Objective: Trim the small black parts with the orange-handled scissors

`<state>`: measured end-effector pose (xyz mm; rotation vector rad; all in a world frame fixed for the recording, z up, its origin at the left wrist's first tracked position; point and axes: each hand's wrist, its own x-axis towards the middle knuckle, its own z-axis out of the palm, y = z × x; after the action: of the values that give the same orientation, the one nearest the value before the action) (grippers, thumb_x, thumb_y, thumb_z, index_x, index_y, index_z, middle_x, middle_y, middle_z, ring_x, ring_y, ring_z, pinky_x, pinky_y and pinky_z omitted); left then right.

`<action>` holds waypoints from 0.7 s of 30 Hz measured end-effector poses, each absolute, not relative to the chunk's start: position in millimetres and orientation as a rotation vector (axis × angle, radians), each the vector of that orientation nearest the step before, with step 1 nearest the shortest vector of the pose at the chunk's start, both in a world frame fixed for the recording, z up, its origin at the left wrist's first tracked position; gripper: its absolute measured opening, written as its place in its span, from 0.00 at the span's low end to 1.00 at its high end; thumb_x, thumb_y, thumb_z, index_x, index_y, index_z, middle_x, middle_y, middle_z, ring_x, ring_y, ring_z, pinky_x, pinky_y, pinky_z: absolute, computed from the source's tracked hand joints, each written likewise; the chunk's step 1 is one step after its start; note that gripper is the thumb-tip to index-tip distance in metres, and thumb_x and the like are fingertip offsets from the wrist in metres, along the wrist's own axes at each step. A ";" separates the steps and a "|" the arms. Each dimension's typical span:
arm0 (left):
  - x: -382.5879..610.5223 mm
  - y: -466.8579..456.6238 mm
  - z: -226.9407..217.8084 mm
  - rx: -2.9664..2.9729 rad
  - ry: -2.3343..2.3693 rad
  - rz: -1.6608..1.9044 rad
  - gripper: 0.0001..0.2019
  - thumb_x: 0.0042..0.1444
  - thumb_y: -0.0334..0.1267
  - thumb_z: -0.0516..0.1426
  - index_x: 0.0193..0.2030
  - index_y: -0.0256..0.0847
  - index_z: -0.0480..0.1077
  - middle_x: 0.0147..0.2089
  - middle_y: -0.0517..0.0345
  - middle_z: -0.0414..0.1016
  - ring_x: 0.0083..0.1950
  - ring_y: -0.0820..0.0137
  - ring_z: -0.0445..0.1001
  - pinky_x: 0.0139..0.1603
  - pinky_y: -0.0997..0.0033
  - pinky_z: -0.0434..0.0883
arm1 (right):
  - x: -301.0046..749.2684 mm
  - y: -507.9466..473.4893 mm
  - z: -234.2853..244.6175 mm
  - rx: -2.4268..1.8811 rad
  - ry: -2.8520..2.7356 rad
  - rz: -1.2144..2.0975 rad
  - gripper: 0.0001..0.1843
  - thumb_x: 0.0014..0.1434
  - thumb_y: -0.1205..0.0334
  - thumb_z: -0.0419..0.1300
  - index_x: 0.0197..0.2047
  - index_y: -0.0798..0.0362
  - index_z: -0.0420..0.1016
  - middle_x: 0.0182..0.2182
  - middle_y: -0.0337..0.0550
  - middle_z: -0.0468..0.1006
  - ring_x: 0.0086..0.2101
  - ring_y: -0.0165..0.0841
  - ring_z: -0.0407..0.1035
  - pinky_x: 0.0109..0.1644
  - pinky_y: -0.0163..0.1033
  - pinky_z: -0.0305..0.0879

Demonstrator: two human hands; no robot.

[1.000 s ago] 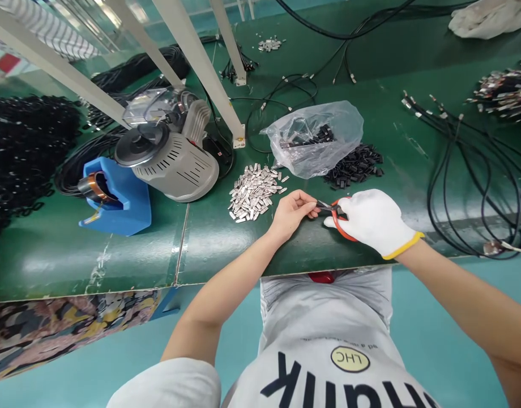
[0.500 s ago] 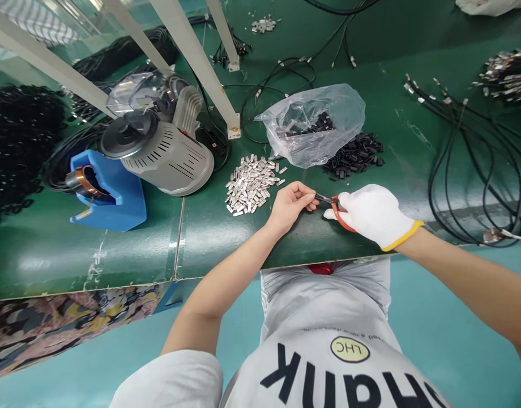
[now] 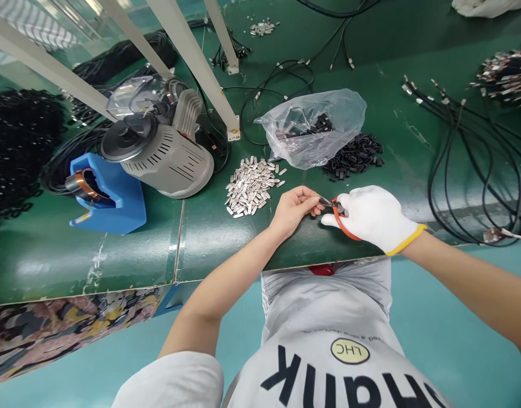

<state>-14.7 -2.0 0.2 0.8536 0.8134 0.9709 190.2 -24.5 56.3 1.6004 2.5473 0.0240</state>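
My right hand [image 3: 371, 218], in a white glove with a yellow cuff, is closed around red-handled pliers [image 3: 344, 225]. The tool's dark jaws point left and reach the fingertips of my bare left hand [image 3: 295, 208]. That hand is pinched at the jaw tips; whatever small piece it holds is too hidden to name. Left of it lies a pile of small silver metal connector pieces [image 3: 252, 187]. Beyond my hands are a heap of small black plastic parts [image 3: 354, 156] and a clear plastic bag [image 3: 314, 127] with more black parts inside.
A grey machine with a round black top [image 3: 167, 161] and a blue tape dispenser [image 3: 116, 198] stand at the left. White metal posts [image 3: 196, 62] rise behind. Coiled black cables [image 3: 460, 141] lie at the right. The green table's front edge is close to my body.
My left hand has shifted slightly right, toward the gloved hand. The pliers have turned a little, and their handles appear spread wider.
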 end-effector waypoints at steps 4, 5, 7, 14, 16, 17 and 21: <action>-15.3 -2.4 -2.4 0.869 0.817 0.993 0.18 0.52 0.46 0.71 0.37 0.35 0.73 0.31 0.54 0.81 0.29 0.75 0.76 0.32 0.75 0.71 | 184.5 -21.3 60.2 1.594 2.524 -0.009 0.40 0.66 0.27 0.44 0.37 0.56 0.77 0.31 0.55 0.80 0.36 0.45 0.74 0.39 0.44 0.47; -15.6 -2.2 -2.9 0.870 0.815 0.996 0.18 0.52 0.46 0.71 0.37 0.35 0.73 0.31 0.54 0.81 0.29 0.74 0.76 0.32 0.75 0.71 | 184.1 -21.3 59.8 1.608 2.510 -0.027 0.40 0.66 0.27 0.44 0.36 0.56 0.77 0.31 0.55 0.80 0.36 0.46 0.74 0.39 0.44 0.47; -15.9 -1.7 -4.3 0.871 0.807 1.000 0.18 0.52 0.46 0.71 0.37 0.35 0.72 0.31 0.53 0.81 0.29 0.74 0.76 0.33 0.75 0.71 | 184.2 -22.4 57.7 1.639 2.484 -0.050 0.39 0.66 0.28 0.44 0.36 0.56 0.77 0.30 0.56 0.80 0.36 0.46 0.74 0.38 0.43 0.47; -14.4 -1.7 -4.5 0.881 0.786 0.998 0.17 0.54 0.45 0.70 0.37 0.35 0.72 0.32 0.53 0.82 0.30 0.73 0.77 0.33 0.74 0.72 | 186.5 -25.9 54.1 1.667 2.447 -0.091 0.40 0.67 0.28 0.43 0.37 0.57 0.78 0.30 0.57 0.80 0.36 0.47 0.75 0.37 0.43 0.47; -13.7 -2.1 -2.5 0.876 0.785 0.996 0.17 0.54 0.46 0.70 0.37 0.35 0.72 0.32 0.53 0.82 0.30 0.74 0.77 0.34 0.74 0.71 | 187.1 -25.2 54.8 1.674 2.436 -0.128 0.40 0.67 0.28 0.44 0.38 0.57 0.78 0.32 0.57 0.81 0.37 0.47 0.75 0.37 0.43 0.49; -13.6 -2.0 -1.6 0.875 0.785 0.996 0.17 0.54 0.46 0.70 0.37 0.35 0.72 0.32 0.53 0.82 0.30 0.74 0.77 0.34 0.74 0.71 | 187.3 -24.7 55.2 1.681 2.429 -0.139 0.40 0.67 0.28 0.44 0.38 0.57 0.78 0.32 0.57 0.81 0.38 0.47 0.75 0.38 0.43 0.49; -14.2 -0.3 -1.4 0.960 0.810 0.994 0.18 0.56 0.49 0.68 0.37 0.36 0.72 0.33 0.53 0.81 0.30 0.74 0.77 0.34 0.74 0.71 | 187.2 -23.4 57.0 1.718 2.399 -0.154 0.40 0.66 0.27 0.43 0.40 0.56 0.78 0.33 0.57 0.81 0.38 0.47 0.76 0.37 0.42 0.50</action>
<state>-14.2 -0.3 -1.4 0.9601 0.8097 0.9936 187.2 -23.4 57.0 1.7177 2.3995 -0.1544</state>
